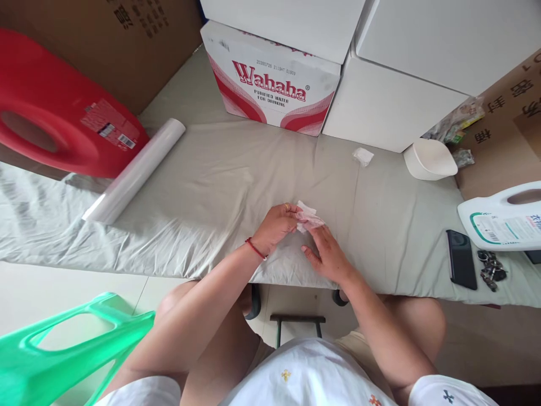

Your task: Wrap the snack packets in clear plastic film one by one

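While we sat facing a wide grey cloth-covered surface (pixel 220 180), a white-and-red Wahaha carton (pixel 274 82) stood on its far side. A red jug (pixel 71 101) was at our left, and a long white roll (pixel 135 175) lay slantwise just beside it. At our right we had a white bottle (pixel 499 225) with a green-edged label, and beyond that a white bowl (pixel 418 163). Our right hand (pixel 332 254) held its thumb spread well away from its fingers, whose tips touched the right side of a tissue (pixel 313 220). Our left hand (pixel 279 223) kept a narrow pinch, thumb against fingers, on the other side of it. The crumpled tissue was between our two hands; whether it touched the cloth, we could not tell. Farther off, near the bowl, lay a smaller white scrap (pixel 363 157).
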Available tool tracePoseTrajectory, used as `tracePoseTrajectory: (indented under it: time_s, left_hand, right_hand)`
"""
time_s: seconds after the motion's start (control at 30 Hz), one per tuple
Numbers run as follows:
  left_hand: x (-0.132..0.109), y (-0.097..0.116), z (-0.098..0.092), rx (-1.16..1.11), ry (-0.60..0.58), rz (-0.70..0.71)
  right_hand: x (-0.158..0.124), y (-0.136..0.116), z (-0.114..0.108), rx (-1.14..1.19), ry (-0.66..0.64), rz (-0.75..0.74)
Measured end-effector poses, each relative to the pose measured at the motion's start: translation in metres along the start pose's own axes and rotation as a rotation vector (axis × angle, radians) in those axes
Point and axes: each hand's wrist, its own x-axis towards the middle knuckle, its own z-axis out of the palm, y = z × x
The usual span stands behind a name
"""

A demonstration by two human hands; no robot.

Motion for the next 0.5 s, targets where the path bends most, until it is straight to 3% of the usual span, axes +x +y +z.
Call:
tracePoseTrajectory:
  time_s: [0.1,0.23,0.37,0.5]
  left_hand:
    - [0.005,-0.005,0.003,0.151,0.068,0.087]
    - [0.010,-0.005,0.011,0.585,0.242,0.157]
    - [0.016,-0.002,0.015,0.920,0.360,0.172]
    - [0.020,-0.002,0.011,1.075,0.416,0.271]
  right_hand:
    - [-0.002,0.006,0.001,0.121,0.055,0.060]
    - [0.002,0.002,0.007,0.185,0.116,0.180]
    - [0.020,-0.003,0.011,0.230,0.218,0.348]
    - [0.046,0.006,0.007,0.146,0.314,0.497]
